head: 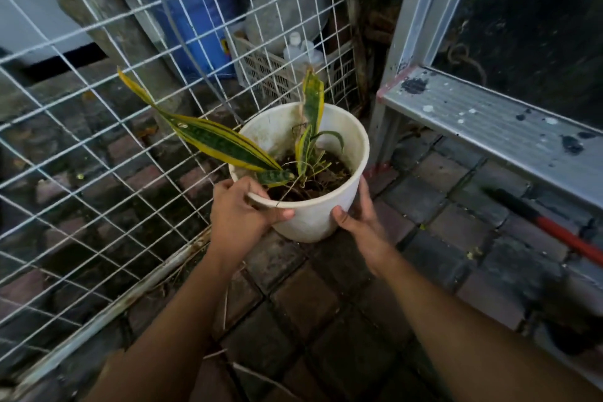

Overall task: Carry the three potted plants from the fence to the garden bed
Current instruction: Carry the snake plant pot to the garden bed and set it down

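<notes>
A white plastic pot (313,215) holds dark soil and a snake plant (225,147) with long green leaves edged in yellow. It is right beside the white wire mesh fence (107,127), over the brick paving. My left hand (241,209) grips the pot's left rim with the thumb across the front wall. On the pot's right side my right hand (355,215) is pressed against the wall, thumb in front. I cannot tell whether the pot's base touches the ground. No other potted plants or garden bed are in view.
A metal stepladder (489,127) stands close on the right, one step jutting toward the pot. A red and black handle (551,225) lies under it on the pavers. Behind the fence are a blue barrel (195,10), a plastic crate (270,75) and bottles.
</notes>
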The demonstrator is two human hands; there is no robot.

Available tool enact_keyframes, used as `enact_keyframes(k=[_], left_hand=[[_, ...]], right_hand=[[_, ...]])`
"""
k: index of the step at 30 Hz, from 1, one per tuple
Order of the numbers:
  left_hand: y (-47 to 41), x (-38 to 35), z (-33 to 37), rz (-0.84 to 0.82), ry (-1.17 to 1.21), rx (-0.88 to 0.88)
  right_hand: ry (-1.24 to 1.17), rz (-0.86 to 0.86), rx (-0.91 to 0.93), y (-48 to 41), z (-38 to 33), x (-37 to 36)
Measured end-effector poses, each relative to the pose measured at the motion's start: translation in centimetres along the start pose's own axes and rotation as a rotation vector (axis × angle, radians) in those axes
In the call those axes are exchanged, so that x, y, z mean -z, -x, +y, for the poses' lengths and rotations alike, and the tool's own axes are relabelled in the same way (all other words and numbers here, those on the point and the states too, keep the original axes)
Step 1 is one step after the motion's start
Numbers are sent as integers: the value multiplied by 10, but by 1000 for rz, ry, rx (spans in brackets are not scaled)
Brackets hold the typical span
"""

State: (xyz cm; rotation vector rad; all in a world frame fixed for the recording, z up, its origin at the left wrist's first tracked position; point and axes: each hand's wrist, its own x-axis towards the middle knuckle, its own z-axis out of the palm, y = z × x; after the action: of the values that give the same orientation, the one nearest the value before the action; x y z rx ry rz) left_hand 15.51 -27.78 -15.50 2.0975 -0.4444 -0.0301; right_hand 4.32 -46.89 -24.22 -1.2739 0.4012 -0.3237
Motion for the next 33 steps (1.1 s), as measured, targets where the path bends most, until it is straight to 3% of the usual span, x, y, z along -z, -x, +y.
enact_keyframes(k=[8,17,24,29,33], left_hand=[[1,21,18,-65,91,-8],[12,33,31,-69,198,-28],[4,40,36,-83,271,-56],[7,46,54,-111,400,-84],[4,52,76,-137,407,-172]], right_hand=[[-58,40,61,17,-2,-5],[-201,94,-95,26,-12,-9],[-308,23,-241,30,-21,-16],[-536,210,-238,34,-25,-34],[-648,196,-230,33,-48,-47]])
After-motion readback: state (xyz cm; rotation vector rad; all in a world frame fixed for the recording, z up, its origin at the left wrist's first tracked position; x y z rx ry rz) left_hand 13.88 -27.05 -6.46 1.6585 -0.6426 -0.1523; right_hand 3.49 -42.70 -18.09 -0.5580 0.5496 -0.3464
